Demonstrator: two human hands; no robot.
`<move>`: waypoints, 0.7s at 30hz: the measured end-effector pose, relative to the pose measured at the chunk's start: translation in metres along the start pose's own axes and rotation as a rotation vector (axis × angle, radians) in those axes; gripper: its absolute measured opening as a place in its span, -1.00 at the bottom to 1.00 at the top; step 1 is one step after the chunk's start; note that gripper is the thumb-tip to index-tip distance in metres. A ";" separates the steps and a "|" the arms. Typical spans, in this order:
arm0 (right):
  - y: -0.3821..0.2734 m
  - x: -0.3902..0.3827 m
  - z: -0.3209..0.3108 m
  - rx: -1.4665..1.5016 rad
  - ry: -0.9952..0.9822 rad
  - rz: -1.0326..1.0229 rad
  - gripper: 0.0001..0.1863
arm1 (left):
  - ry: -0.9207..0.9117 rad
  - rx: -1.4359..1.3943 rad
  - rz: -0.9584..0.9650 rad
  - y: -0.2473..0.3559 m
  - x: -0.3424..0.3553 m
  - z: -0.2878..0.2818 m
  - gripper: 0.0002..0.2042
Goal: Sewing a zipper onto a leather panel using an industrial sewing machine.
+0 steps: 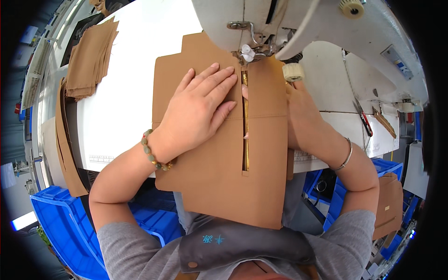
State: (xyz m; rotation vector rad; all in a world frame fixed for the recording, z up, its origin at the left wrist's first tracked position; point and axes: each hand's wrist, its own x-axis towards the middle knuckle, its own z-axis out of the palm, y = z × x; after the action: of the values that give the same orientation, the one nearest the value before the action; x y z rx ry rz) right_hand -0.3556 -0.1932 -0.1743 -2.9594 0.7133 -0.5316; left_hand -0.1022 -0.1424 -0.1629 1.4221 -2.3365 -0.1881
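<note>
A brown leather-like panel (214,172) lies under the sewing machine's presser foot (241,57), its near end reaching over the table edge toward my lap. A gold-toothed zipper (247,121) shows in a long narrow slot in it. My left hand (203,100) rests flat on the panel, left of the slot, fingers stretched out and holding nothing. At the panel's right edge, my right hand (301,105) reaches underneath. Most of its fingers are hidden by the panel; bits of skin show through the slot.
The white sewing machine (317,28) overhangs the table (126,93). A stack of brown pieces (91,58) lies at far left, with long brown strips (65,140) nearer. Red-handled snips (366,122) lie at right. Blue bins (65,224) stand below, and a brown piece (388,200) hangs at right.
</note>
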 end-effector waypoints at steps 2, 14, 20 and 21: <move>0.000 0.000 0.000 -0.007 -0.012 0.004 -0.33 | 0.001 0.044 0.004 0.002 -0.002 0.004 -0.54; 0.000 0.000 -0.003 -0.023 0.002 -0.002 -0.30 | -0.022 0.119 0.038 0.004 0.000 0.005 -0.55; 0.000 0.000 -0.004 -0.028 0.015 -0.004 -0.35 | -0.025 0.148 0.056 0.005 0.003 0.004 -0.55; 0.000 0.000 -0.004 -0.036 0.001 0.002 -0.36 | -0.017 0.153 0.057 0.005 0.003 0.003 -0.55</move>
State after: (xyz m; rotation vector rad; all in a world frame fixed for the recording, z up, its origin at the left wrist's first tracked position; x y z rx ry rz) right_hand -0.3570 -0.1927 -0.1706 -2.9914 0.7338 -0.5259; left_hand -0.1085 -0.1430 -0.1639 1.4264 -2.4477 -0.0054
